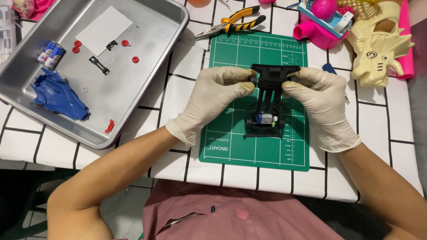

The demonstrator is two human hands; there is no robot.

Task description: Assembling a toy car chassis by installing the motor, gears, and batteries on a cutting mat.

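A black toy car chassis (pixel 268 102) with a small silver motor near its rear lies over a green cutting mat (pixel 231 58). Both my hands wear pale latex gloves. My left hand (pixel 209 100) pinches the chassis's far left corner at a wheel. My right hand (pixel 322 104) grips the far right corner the same way. The chassis's front bumper points away from me.
A metal tray (pixel 147 89) at the left holds a blue car body shell (pixel 58 95), two small batteries (pixel 51 55), red round parts and black clips. Yellow-handled pliers (pixel 233 23) lie beyond the mat. Pink and cream plastic toys (pixel 378 40) crowd the far right.
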